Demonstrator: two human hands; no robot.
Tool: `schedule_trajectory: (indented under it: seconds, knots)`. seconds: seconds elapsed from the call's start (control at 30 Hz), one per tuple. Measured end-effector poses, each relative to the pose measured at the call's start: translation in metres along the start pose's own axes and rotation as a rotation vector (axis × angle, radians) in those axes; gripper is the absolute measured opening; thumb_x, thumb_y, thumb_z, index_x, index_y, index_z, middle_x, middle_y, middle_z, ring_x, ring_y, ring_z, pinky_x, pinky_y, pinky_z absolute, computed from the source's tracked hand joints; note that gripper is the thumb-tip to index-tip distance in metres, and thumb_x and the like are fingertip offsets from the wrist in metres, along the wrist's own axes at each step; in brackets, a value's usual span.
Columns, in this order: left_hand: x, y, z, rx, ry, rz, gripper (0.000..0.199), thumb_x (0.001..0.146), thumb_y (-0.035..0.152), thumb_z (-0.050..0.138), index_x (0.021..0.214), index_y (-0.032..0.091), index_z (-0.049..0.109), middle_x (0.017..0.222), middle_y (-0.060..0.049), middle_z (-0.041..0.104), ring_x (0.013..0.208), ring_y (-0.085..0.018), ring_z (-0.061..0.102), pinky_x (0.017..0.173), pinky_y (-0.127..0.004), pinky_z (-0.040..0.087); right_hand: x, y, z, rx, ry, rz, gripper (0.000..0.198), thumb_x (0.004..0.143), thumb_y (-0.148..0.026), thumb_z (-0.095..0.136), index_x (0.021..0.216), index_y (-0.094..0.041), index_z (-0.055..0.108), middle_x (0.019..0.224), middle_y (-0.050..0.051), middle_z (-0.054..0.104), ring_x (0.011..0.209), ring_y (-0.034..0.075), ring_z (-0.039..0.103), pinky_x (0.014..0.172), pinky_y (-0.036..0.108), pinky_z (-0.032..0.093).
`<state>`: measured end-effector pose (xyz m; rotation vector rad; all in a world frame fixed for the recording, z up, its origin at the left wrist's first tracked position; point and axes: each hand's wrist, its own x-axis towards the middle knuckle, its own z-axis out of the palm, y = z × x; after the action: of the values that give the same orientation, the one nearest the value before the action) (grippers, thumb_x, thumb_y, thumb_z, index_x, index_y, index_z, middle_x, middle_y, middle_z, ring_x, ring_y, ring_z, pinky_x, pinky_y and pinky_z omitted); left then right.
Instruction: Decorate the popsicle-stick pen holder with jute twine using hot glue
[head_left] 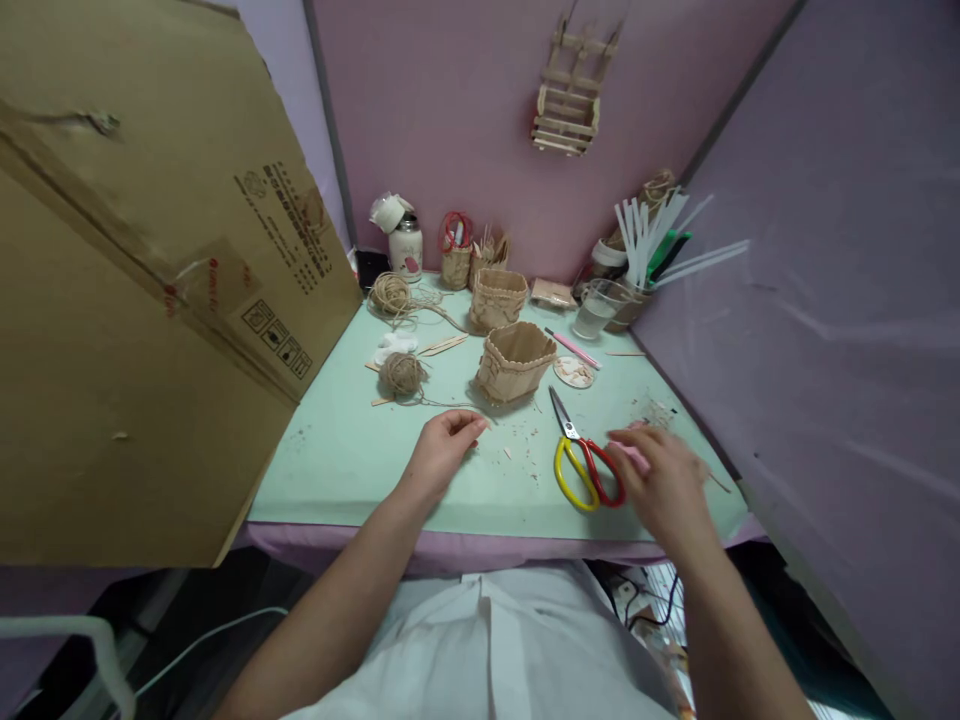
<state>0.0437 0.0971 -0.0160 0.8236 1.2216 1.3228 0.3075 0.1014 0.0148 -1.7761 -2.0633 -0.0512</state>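
While pinching a sliver [487,425] behind the worktop's [330,480] front edge with the left hand [444,450], fingertips together, likely for precision, curls the right hand [664,485] around something pink [631,456], right of the scissors [586,480].

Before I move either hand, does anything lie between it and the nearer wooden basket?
Yes. A thin twine strand lies on the table between the left hand and the nearer wooden basket. For the right hand, the scissors lie partly in between, blade end toward the basket.
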Motion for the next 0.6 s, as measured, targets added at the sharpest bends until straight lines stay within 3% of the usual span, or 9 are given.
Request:
schedule_trajectory:
  seconds: [0.1,0.23,0.4,0.6]
  knots:
    - [0.002,-0.005,-0.001,0.118,0.006,0.046,0.026,0.068,0.040,0.073,0.077,0.016,0.070,0.076,-0.003,0.065,0.071,-0.013,0.055,0.071,-0.026,0.043,0.003,-0.050,0.011,0.147,-0.195,-0.197,0.019,0.091,-0.027,0.054,0.088,-0.024,0.072,0.093,0.006,0.070,0.094,0.024,0.059,0.084,0.039,0.031]
    - [0.002,-0.007,-0.002,0.188,0.004,0.093,0.022,0.070,0.038,0.071,0.076,0.017,0.071,0.080,-0.004,0.068,0.074,-0.015,0.057,0.073,-0.027,0.044,0.005,-0.091,0.035,0.098,-0.278,-0.195,0.018,0.092,-0.022,0.055,0.087,-0.023,0.072,0.093,0.005,0.070,0.095,0.024,0.058,0.080,0.037,0.028]
    - [0.001,-0.006,-0.002,0.178,0.008,0.098,0.023,0.070,0.038,0.072,0.078,0.017,0.072,0.079,-0.004,0.069,0.074,-0.016,0.058,0.073,-0.027,0.044,0.009,-0.098,0.041,0.069,-0.316,-0.127,0.014,0.088,-0.017,0.056,0.082,-0.020,0.069,0.092,0.007,0.070,0.091,0.024,0.058,0.073,0.034,0.028]
    - [0.003,-0.008,-0.002,0.165,0.015,0.066,0.024,0.069,0.039,0.072,0.078,0.016,0.072,0.077,-0.003,0.068,0.072,-0.015,0.057,0.073,-0.027,0.044,0.011,-0.096,0.043,0.248,-0.330,-0.098,0.016,0.082,-0.012,0.051,0.076,-0.019,0.064,0.078,0.005,0.070,0.075,0.020,0.060,0.069,0.031,0.034]
